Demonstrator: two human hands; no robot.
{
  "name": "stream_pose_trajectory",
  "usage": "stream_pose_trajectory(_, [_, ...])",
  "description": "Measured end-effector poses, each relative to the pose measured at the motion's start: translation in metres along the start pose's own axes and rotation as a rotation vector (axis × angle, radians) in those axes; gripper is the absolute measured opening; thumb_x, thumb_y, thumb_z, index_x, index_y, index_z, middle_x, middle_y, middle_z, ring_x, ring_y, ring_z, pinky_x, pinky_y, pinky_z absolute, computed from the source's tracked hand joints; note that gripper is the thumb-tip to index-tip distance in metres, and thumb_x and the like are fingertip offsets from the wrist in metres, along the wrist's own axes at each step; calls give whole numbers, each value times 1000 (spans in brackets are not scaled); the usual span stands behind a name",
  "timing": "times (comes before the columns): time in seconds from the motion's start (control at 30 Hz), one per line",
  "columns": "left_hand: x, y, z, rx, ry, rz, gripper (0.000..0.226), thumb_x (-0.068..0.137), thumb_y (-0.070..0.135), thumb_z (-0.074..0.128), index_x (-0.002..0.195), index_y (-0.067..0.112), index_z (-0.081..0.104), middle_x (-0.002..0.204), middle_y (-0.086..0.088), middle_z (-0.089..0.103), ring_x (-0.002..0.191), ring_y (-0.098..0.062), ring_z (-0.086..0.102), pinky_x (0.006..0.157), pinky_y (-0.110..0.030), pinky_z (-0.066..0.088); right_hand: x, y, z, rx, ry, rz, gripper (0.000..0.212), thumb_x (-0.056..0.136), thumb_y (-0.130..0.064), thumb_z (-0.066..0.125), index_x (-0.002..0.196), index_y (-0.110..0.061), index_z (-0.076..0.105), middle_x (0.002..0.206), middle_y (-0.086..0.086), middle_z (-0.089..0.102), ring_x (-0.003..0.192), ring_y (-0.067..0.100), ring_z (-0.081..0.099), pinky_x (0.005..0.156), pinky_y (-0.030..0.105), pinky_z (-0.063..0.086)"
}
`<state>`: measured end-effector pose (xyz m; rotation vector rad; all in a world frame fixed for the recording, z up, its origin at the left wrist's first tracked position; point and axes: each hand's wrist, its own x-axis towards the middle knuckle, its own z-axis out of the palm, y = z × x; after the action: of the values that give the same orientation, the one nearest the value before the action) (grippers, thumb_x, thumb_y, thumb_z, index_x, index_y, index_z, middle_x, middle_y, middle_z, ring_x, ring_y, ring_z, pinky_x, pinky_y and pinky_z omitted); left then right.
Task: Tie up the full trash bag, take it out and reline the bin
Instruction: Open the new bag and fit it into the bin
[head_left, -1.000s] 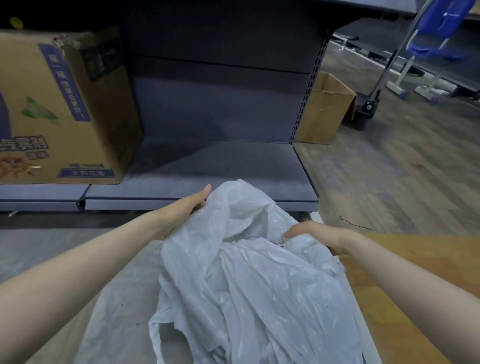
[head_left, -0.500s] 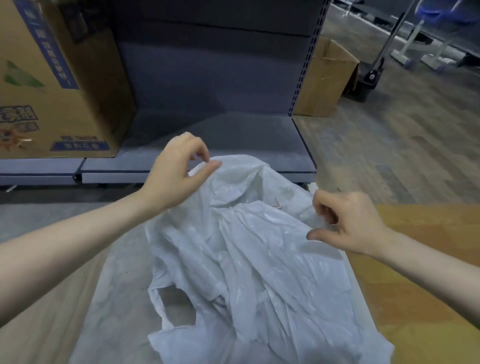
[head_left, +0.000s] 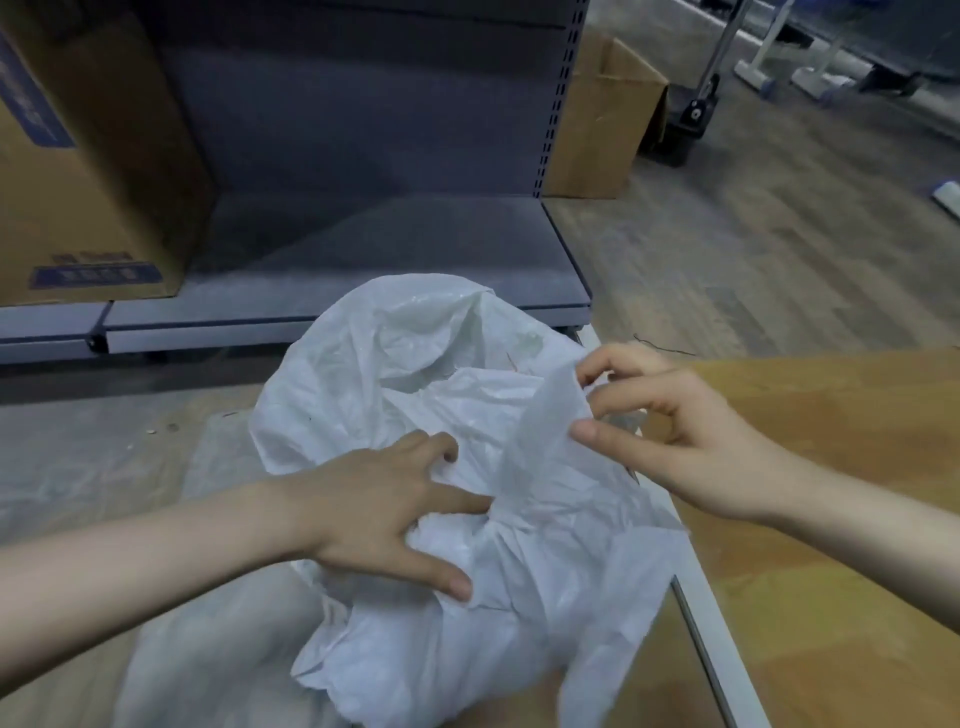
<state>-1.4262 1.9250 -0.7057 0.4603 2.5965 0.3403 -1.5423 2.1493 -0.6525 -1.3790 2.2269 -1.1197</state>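
Head view showed our white trash bag (head_left: 415, 374) crumpled at the frame's center, below the gray shelf (head_left: 395, 244). Our left hand (head_left: 374, 514) pressed spread fingers into its plastic, gripping nothing; our right hand (head_left: 670, 441) pinched a raised flap at center right.

Grey metal shelving (head_left: 395, 228) holds a cardboard box (head_left: 88, 171); wood-plank floor (head_left: 753, 270) lies to its right.

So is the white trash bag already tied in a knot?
No, the white trash bag is still loose and unknotted; the right hand pinches a flap of it while the left hand presses on the plastic.
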Motion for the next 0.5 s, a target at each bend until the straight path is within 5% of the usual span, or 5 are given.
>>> stream_pose_trajectory(0.07, [6,5,-10,-78,-127,-43,64,65,83,40,126,69,26,124,6,26,106,-5,32,84,-19,35,7,0,2,-200,70,-145,24,86,-34,56,68,-20,65,121,-3,51,121,12,44,103,26,32])
stream_pose_trajectory(0.13, [9,7,-14,-220,-195,-92,31,76,70,51,104,70,38,120,9,37,98,-2,43,81,-16,36,13,11,4,-298,7,-257,27,93,-35,47,78,-18,61,135,7,48,131,16,40,108,35,31])
stream_pose_trajectory(0.2, [14,4,-14,-243,-237,-85,53,67,78,53,116,65,37,128,15,45,116,-5,47,97,-22,37,15,23,7,-377,-110,-300,36,98,-41,31,83,-16,52,106,2,63,102,9,55,86,26,39])
stream_pose_trajectory(0.27, [16,3,-17,-244,-318,-87,74,66,80,55,132,61,27,138,21,42,128,-6,41,105,-26,32,13,36,10,-445,-133,-309,28,98,-42,34,82,-20,42,72,-8,49,66,6,40,60,22,32])
stream_pose_trajectory(0.5, [27,-2,-21,-379,-550,-201,82,82,77,30,150,40,5,156,18,9,146,-8,8,117,-31,4,-14,65,27,-772,108,-722,17,85,-3,48,75,-13,39,56,6,50,52,23,41,42,28,33])
